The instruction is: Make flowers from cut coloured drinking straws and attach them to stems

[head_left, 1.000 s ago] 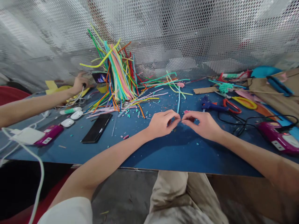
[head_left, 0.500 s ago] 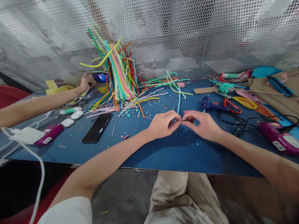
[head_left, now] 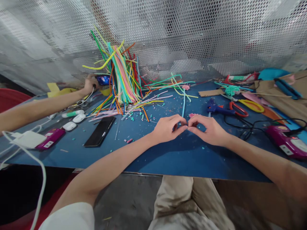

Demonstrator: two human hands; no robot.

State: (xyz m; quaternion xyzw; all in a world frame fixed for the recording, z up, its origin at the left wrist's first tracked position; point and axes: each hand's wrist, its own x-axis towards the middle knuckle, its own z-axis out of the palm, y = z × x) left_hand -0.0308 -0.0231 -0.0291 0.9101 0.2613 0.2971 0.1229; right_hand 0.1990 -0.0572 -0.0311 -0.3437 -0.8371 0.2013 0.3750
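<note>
My left hand (head_left: 169,128) and my right hand (head_left: 209,129) meet over the front middle of the table, thumbs and forefingers pinched together. What sits between the fingertips is too small to make out. Just beyond my left fingers a light blue pipe cleaner (head_left: 184,103) points away from me; its near end is hidden, and I cannot tell whether they touch. A pink fuzzy piece (head_left: 193,115) shows behind my right fingers, partly covered. By the far end of the pipe cleaner lies a small pink fuzzy cluster (head_left: 185,87).
A large bundle of pipe cleaners (head_left: 123,75) stands at the back left, near another person's hand (head_left: 90,83) at a phone (head_left: 103,80). A black phone (head_left: 99,131) lies left. At right are a blue glue gun (head_left: 219,108), scissors (head_left: 250,105), cables and a purple power strip (head_left: 286,140).
Both hands have shifted very slightly to the right, still pinched together. More of the pink piece behind my right fingers shows. The pipe cleaner stays in place.
</note>
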